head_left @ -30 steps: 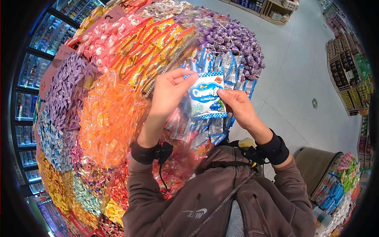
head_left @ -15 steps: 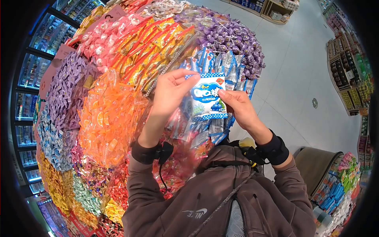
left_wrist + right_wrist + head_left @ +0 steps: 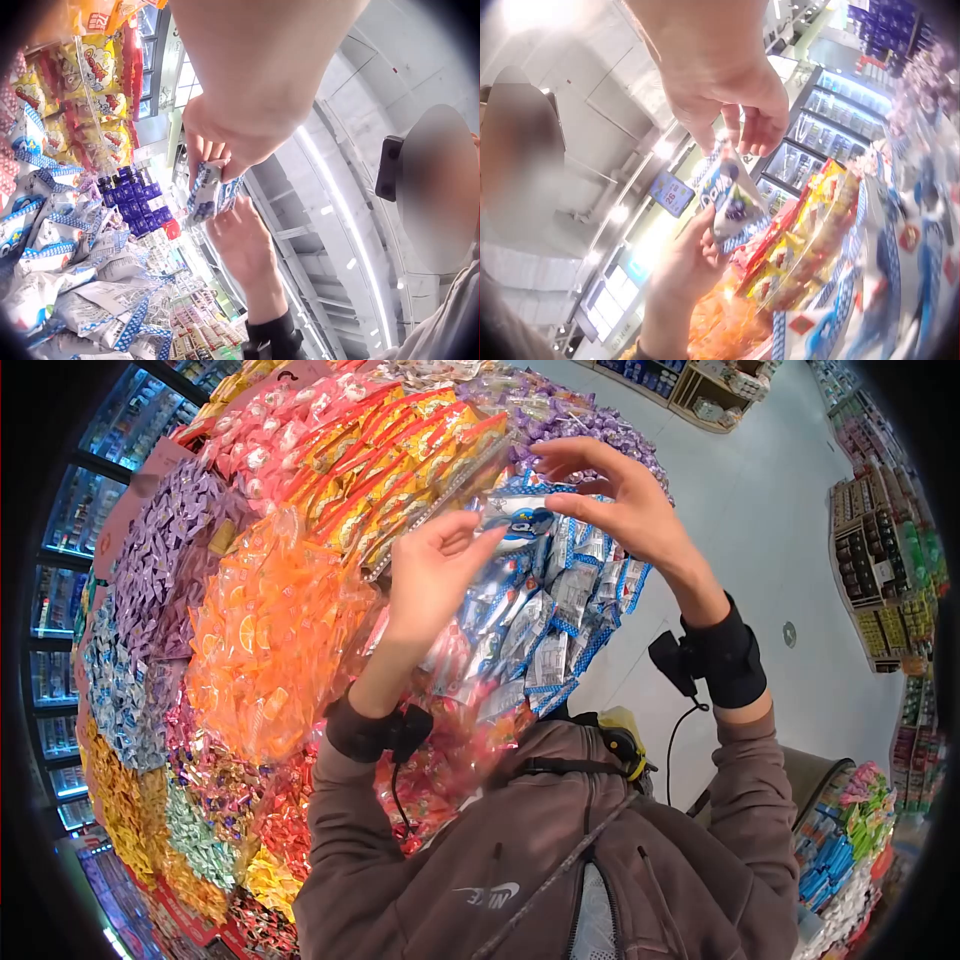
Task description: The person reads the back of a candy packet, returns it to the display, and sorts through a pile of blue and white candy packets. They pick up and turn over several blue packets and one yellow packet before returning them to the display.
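My left hand (image 3: 430, 582) pinches a small blue-and-white gummy candy packet (image 3: 522, 520) between thumb and fingers, above the candy display. In the right wrist view the packet (image 3: 733, 201) is tilted, showing blueberries printed on its front. My right hand (image 3: 640, 510) is raised beside it, thumb and index finger spread apart, thumb tip close to the packet's edge. From the left wrist, the right hand (image 3: 244, 244) appears just past the packet with its fingers extended. Below both hands lies a heap of similar blue-and-white packets (image 3: 575, 595).
Yellow-and-red bags (image 3: 400, 455) stand in rows beyond a clear divider (image 3: 465, 490). Orange packets (image 3: 265, 630) fill the left, and purple-wrapped candies (image 3: 600, 435) lie at the far side. Lit fridges (image 3: 60, 600) line the left; shelves (image 3: 870, 550) stand across the floor at right.
My right hand has let go of the packet's right side and risen, its fingers spreading. The packet has moved up and tilted in my left hand. The head view has shifted slightly.
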### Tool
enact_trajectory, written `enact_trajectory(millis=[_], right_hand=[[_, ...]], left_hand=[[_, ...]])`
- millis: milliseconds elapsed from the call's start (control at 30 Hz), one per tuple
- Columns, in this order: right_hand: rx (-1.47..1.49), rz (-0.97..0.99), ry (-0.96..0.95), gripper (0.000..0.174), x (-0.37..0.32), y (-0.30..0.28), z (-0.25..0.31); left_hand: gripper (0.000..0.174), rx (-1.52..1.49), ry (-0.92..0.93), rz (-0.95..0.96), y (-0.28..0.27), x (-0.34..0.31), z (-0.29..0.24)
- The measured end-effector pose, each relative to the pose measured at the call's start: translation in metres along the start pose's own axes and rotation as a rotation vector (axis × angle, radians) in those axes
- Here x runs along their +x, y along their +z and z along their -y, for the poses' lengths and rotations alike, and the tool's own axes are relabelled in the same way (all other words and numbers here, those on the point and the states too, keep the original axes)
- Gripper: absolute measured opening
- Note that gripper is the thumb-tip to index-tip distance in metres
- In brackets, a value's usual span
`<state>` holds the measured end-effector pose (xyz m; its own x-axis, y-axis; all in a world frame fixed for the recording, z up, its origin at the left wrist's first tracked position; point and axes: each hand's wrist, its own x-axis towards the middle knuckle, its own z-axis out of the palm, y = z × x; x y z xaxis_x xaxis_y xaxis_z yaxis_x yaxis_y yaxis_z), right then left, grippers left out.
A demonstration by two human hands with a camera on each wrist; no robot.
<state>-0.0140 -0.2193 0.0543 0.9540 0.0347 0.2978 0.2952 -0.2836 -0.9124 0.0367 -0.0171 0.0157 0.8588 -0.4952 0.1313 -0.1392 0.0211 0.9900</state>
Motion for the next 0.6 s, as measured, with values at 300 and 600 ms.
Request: enact_trajectory(millis=[300,600], right_hand=[[-0.382,0.308,0.022,0.034,0.027,0.023,-0.013],[-0.407,0.224,-0.02,0.034,0.036,0.035,-0.017]], left_hand=[[0.016,0.106,0.043,-0.116,-0.004,-0.003,0.01],[0.015,0.171,0.067,-0.147,-0.015,0.0,0.015]])
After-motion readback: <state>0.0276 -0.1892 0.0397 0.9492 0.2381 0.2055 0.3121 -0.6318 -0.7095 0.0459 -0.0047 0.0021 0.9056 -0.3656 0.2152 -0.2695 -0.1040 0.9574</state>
